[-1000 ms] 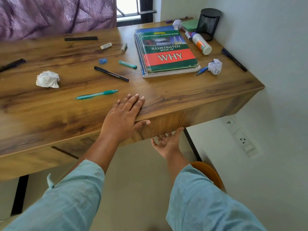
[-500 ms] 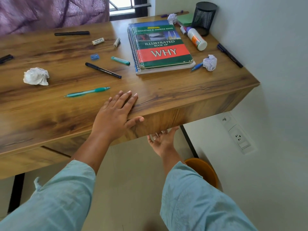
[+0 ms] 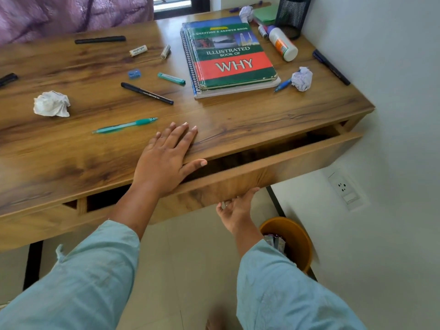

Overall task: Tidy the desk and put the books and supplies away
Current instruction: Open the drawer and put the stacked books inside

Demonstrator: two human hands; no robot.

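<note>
My left hand [image 3: 164, 160] lies flat, fingers straight, on the front edge of the wooden desk [image 3: 71, 151]. Below it, my right hand [image 3: 235, 208] grips the lower edge of the drawer front [image 3: 297, 160], palm up, fingertips hidden underneath. The drawer stands slightly out, with a dark gap behind its front. A stack of books [image 3: 231, 58], "Illustrated Book of WHY" on top, lies at the back right. A teal pen [image 3: 123, 126], a black pen [image 3: 147, 93], a blue sharpener [image 3: 134, 73], an eraser [image 3: 138, 50] and a glue bottle [image 3: 283, 44] are scattered around.
Crumpled paper balls lie at the left [image 3: 51, 104] and right [image 3: 302, 78]. A black mesh pen holder [image 3: 294, 15] stands in the back right corner by the wall. An orange bin [image 3: 292, 239] sits on the floor under the desk's right end, below a wall socket [image 3: 345, 189].
My right hand rose from below to the drawer front's lower edge and the drawer has slid out a little. The left hand stayed flat on the desk edge.
</note>
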